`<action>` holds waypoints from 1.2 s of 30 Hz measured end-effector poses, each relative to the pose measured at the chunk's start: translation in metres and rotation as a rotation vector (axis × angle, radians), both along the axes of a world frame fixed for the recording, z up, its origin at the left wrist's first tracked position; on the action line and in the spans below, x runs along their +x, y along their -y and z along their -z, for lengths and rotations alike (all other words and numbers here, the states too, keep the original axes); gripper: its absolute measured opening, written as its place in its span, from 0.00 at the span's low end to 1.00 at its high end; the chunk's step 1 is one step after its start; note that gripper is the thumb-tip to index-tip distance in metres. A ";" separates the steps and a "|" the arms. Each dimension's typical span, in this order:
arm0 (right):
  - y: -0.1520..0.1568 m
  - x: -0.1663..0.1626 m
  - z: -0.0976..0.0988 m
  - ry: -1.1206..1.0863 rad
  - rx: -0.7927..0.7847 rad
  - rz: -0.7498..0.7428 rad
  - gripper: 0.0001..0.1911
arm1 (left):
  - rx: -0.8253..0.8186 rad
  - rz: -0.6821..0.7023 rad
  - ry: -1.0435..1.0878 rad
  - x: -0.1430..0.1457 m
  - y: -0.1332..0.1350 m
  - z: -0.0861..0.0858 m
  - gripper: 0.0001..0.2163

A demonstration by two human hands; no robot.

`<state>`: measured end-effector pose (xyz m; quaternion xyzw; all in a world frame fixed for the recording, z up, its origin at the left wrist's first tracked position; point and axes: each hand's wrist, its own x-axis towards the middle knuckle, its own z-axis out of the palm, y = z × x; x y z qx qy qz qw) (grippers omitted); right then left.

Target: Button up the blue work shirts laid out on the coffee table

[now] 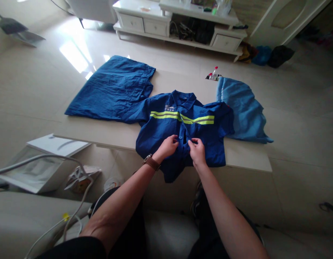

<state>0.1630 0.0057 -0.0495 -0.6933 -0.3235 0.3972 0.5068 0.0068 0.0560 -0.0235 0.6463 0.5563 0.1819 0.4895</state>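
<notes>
A dark blue work shirt (206,140) with a yellow reflective chest stripe lies face up on a low beige table (115,135), its hem hanging over the near edge. My left hand (169,145), with a brown watch on the wrist, pinches the left side of the shirt's front placket near a button. Close beside it, my right hand (196,151) pinches the right side of the placket. Both hands are closed on the fabric at the lower front of the shirt.
A second dark blue garment (115,88) lies spread on the table's far left. A lighter blue garment (243,108) lies at the right, with small bottles (213,75) behind it. A white TV cabinet (179,25) stands beyond; a white box (45,162) sits on the floor at left.
</notes>
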 end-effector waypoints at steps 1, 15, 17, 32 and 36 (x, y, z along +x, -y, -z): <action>0.000 0.000 -0.001 0.032 0.009 -0.013 0.21 | -0.034 0.000 0.037 0.003 -0.001 0.002 0.17; 0.001 -0.005 -0.025 -0.218 -0.030 -0.010 0.21 | 0.045 -0.227 0.259 0.014 -0.001 0.015 0.05; 0.002 -0.005 -0.027 -0.213 -0.035 -0.002 0.23 | 0.059 -0.239 0.253 0.015 -0.002 0.013 0.03; -0.001 0.000 -0.023 0.122 0.141 -0.077 0.13 | 0.303 -0.021 0.142 0.005 0.006 -0.019 0.04; 0.000 0.001 -0.023 0.127 0.142 -0.122 0.13 | 0.370 0.041 0.128 0.003 0.005 -0.016 0.05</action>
